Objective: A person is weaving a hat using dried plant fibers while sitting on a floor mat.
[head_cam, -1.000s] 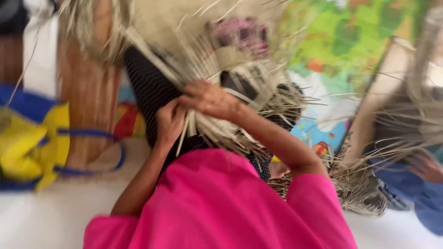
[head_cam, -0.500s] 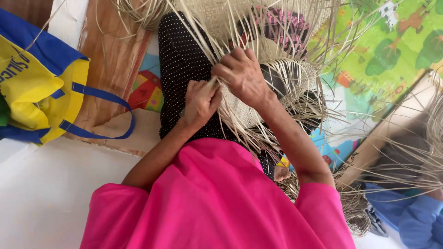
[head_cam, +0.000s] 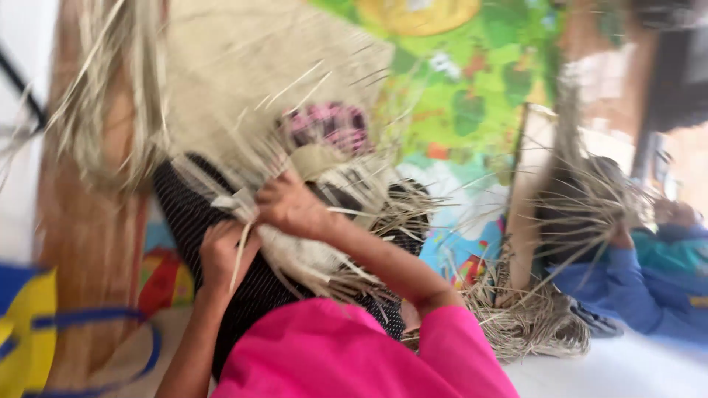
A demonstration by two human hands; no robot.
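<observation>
The person in the pink top (head_cam: 346,354) sits with a part-woven straw mat (head_cam: 295,169) spread over the knees and black dotted trousers (head_cam: 184,214), loose strand ends fanning out on every side. The work in hand appears to be plaiting the mat's edge; done well, this probably calls for each flat strand (head_cam: 240,247) to be kept untwisted, drawn snug against its neighbour, and pinned until the crossing strand locks it. The left hand (head_cam: 221,254) is curled tight, fingers closed around one pale strand that runs down across its knuckles. The right hand (head_cam: 291,206) lies just above it at the mat's folded edge (head_cam: 232,200), fingers bent down onto the weave; motion blur prevents telling whether they pinch a strand or merely press. A blue and yellow bag (head_cam: 29,332) sits at the left. To the right, another person in a blue sleeve (head_cam: 627,291) handles a separate bundle of straw (head_cam: 531,324) on the pale floor (head_cam: 634,368), beside a bright patterned play mat (head_cam: 472,96).
</observation>
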